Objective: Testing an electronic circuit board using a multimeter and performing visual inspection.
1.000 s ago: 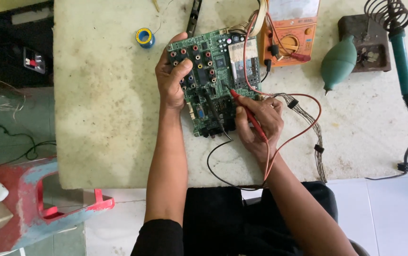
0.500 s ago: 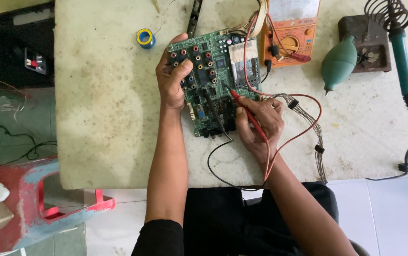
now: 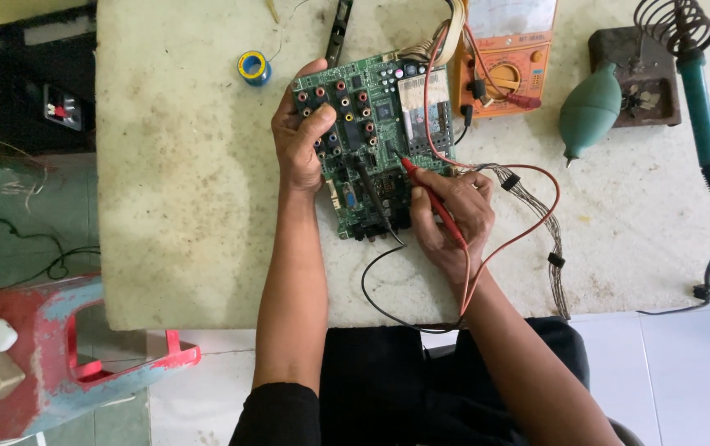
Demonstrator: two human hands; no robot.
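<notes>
Surface: pale speckled counter (image 3: 190, 215), with an orange meter (image 3: 504, 62) at its far edge.
Board: green circuit board (image 3: 371, 132) lies flat between both hands.
Left hand (image 3: 301, 140): grip closed on the board's left edge.
Right hand (image 3: 450, 215): grip closed on red probe (image 3: 429, 198), tip touching the board.
Change: nothing has shifted since earlier.
Hidden: black probe (image 3: 371, 194) grip unclear.

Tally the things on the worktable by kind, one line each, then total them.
Circuit board: 1
Multimeter: 1
Test probes, red and black: 2
Soldering iron: 1
Iron stand: 1
Green rubber blower bulb: 1
Solder spool: 1
Total: 8
</notes>
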